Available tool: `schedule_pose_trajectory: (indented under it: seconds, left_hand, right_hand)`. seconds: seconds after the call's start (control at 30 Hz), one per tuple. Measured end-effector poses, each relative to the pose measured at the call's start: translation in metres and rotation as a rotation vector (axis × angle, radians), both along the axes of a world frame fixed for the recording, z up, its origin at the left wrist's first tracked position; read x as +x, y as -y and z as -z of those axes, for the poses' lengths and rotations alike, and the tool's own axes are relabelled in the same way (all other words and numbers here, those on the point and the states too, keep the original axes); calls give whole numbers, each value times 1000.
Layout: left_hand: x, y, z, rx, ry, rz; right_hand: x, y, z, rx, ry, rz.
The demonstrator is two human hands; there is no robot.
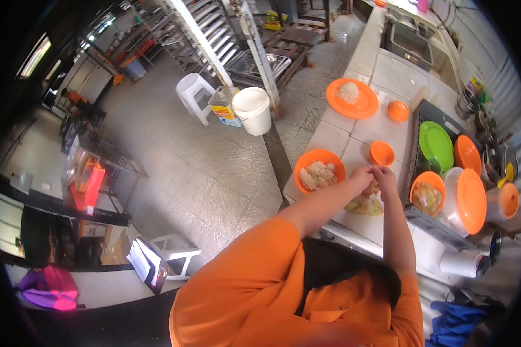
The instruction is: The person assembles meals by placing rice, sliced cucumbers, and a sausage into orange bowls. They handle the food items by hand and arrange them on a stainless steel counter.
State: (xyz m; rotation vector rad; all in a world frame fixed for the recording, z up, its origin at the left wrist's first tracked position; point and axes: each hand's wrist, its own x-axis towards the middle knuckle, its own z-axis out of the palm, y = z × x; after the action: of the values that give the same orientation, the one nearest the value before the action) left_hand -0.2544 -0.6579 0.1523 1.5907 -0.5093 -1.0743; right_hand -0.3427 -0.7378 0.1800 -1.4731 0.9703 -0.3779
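Pinching the neck of a food bag (366, 206) with left hand (362, 178) and right hand (384, 176) together. Got the full part just below both.

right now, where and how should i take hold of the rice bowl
Take the rice bowl, probably, by its left rim, from the left: it stands upright with a round, open edge, and the left forearm lies close at its near right.

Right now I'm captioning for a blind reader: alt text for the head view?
Left hand and right hand meet by an apparent bag of yellowish food on a tiled counter, near an orange bowl of cooked rice and a small orange bowl.
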Motion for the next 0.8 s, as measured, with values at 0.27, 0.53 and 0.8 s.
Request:
schedule_pose_trajectory:
  seconds: [0.27, 0.53, 0.8]
  left_hand:
    - [11, 2, 9, -4, -13, -177]
    - [9, -3, -8, 86, 319, 41]
    - [1, -5, -4, -26, 165, 77]
  right_hand:
    - [-17, -1, -7, 150, -100, -34]
    - [-25, 12, 21, 304, -10, 25]
    - [-25, 5, 18, 335, 140, 46]
